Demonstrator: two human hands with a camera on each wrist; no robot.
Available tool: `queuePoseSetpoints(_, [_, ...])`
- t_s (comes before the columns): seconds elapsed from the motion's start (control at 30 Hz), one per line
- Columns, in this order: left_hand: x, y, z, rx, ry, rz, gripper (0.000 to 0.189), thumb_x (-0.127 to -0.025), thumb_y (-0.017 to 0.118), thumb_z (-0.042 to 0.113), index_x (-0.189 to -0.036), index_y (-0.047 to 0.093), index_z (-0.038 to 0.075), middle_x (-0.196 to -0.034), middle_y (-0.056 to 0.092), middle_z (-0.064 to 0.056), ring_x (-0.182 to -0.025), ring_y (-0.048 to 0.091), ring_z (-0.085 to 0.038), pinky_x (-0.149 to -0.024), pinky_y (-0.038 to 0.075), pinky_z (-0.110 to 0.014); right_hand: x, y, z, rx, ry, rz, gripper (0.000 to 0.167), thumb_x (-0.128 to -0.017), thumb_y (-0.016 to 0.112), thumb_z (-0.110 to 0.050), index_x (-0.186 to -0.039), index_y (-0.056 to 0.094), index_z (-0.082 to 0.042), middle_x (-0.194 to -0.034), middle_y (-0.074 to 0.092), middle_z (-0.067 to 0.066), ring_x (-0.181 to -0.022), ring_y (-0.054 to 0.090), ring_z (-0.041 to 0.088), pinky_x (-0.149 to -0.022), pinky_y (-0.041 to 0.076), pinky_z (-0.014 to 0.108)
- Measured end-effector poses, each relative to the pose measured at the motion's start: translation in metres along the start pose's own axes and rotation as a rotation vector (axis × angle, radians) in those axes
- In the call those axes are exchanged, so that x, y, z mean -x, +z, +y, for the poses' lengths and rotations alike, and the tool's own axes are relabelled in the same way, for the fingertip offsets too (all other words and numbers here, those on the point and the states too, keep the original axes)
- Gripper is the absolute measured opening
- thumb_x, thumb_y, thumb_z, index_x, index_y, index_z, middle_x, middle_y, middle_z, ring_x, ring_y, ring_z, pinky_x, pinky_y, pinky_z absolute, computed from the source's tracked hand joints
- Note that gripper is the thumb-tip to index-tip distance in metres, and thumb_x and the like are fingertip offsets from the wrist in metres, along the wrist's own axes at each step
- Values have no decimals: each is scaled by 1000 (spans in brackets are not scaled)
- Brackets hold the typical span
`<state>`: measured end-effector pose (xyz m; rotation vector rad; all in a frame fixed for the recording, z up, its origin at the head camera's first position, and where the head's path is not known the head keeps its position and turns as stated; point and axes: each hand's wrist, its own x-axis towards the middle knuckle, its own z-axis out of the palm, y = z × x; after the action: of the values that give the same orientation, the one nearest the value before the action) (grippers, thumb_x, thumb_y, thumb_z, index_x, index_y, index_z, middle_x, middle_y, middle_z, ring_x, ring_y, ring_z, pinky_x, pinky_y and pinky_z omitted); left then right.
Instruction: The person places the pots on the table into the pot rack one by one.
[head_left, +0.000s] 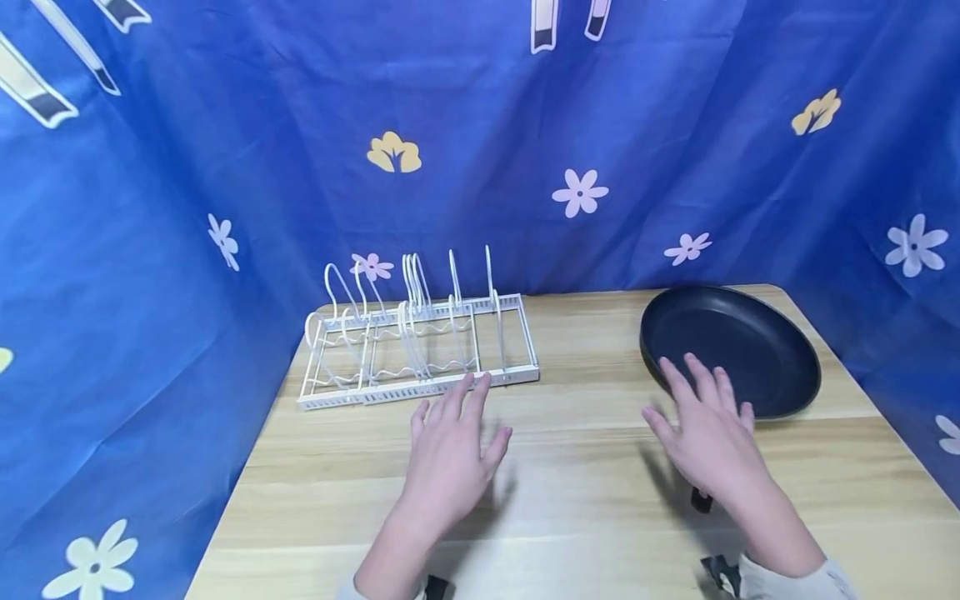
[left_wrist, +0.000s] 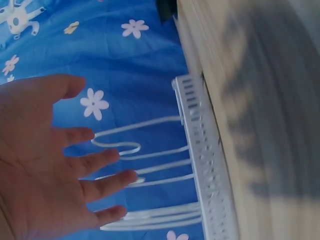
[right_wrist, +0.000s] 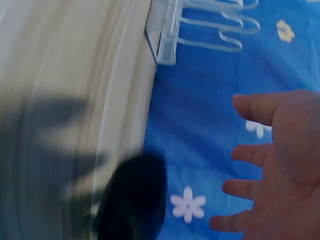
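My left hand (head_left: 448,462) is held over the table with its fingers spread, its fingertips overlapping the front rail of a white wire rack (head_left: 450,386) in the head view. In the left wrist view the same hand (left_wrist: 55,160) holds nothing, and the rack's perforated rail (left_wrist: 202,160) lies beyond its fingertips. To the right, my right hand (head_left: 712,437) is also spread and holds nothing. Its fingertips overlap the near edge of a black frying pan (head_left: 731,346). The pan's handle (head_left: 701,501) is mostly hidden under that hand and forearm.
A light wooden table (head_left: 577,500) bears the rack at the back left and the pan at the back right. Behind and beside it hangs a blue curtain (head_left: 480,150) with flowers. Several upright wire loops (head_left: 416,279) stick up from the rack.
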<state>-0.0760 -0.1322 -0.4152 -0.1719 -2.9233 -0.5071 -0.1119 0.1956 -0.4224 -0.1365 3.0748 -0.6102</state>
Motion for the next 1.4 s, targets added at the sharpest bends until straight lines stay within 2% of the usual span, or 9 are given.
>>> queuePoseSetpoints(0.17, [2, 6, 19, 123, 62, 0, 62, -103, 70, 42, -156, 54, 13, -159, 61, -10, -143, 61, -34, -122, 43, -60, 5, -9, 33, 14, 13, 12, 73, -110, 58, -50, -166, 39, -7, -168, 32, 37, -146, 37, 66, -108, 36, 86])
queuePoseSetpoints(0.33, [0, 14, 40, 218, 120, -88, 56, -105, 69, 39, -153, 56, 13, -155, 63, -8, -141, 63, -31, -117, 51, -55, 5, -16, 58, 12, 82, -29, 70, -111, 51, -57, -151, 53, 1, -146, 52, 39, -129, 55, 61, -96, 49, 75])
queuePoseSetpoints(0.43, [-3, 23, 52, 299, 130, -223, 58, -107, 65, 42, -156, 54, 14, -156, 62, -7, -141, 63, -28, -118, 52, -54, 4, -18, 71, 17, 124, -80, 73, -111, 47, -63, -139, 58, 4, -134, 62, 36, -118, 64, 58, -86, 53, 69])
queuePoseSetpoints(0.57, [-7, 37, 64, 495, 134, -473, 58, -107, 64, 46, -156, 54, 18, -152, 66, -1, -128, 70, -17, -109, 59, -41, 5, -17, 82, 19, 166, -165, 77, -110, 41, -68, -125, 58, 5, -117, 72, 28, -99, 72, 48, -73, 54, 56])
queuePoseSetpoints(0.67, [-8, 46, 75, 645, 126, -643, 54, -107, 66, 46, -152, 58, 18, -146, 70, 3, -118, 71, -7, -99, 59, -27, 5, -12, 87, 17, 198, -222, 81, -109, 34, -74, -116, 58, 4, -102, 72, 20, -88, 70, 37, -68, 51, 47])
queuePoseSetpoints(0.77, [-8, 52, 88, 705, 132, -745, 51, -106, 67, 44, -149, 59, 18, -143, 72, 3, -117, 70, -3, -95, 57, -21, 3, -7, 88, 10, 214, -261, 83, -107, 32, -78, -109, 58, 1, -91, 67, 13, -81, 65, 30, -65, 46, 41])
queuePoseSetpoints(0.97, [-11, 62, 116, 660, 153, -876, 57, -106, 67, 45, -155, 54, 19, -151, 68, 2, -132, 67, -9, -110, 53, -23, 1, 2, 88, -4, 204, -284, 80, -106, 39, -78, -103, 58, 0, -82, 60, 8, -74, 59, 25, -63, 42, 37])
queuePoseSetpoints(1.2, [-12, 93, 138, 974, 32, -1072, 64, -108, 66, 22, -162, 36, 5, -151, 67, -6, -106, 76, -13, -80, 66, -31, -1, 7, 89, -67, 226, -284, 70, -106, 46, -73, -98, 56, -4, -79, 57, 7, -71, 55, 23, -63, 40, 34])
queuePoseSetpoints(1.4, [-14, 113, 148, 1178, -37, -1109, 31, -109, 60, 8, -139, 55, 3, -129, 74, -21, -113, 77, -36, -94, 67, -49, -1, 11, 90, -189, 262, -302, 63, -106, 52, -69, -93, 56, -7, -76, 58, 3, -68, 53, 20, -62, 38, 31])
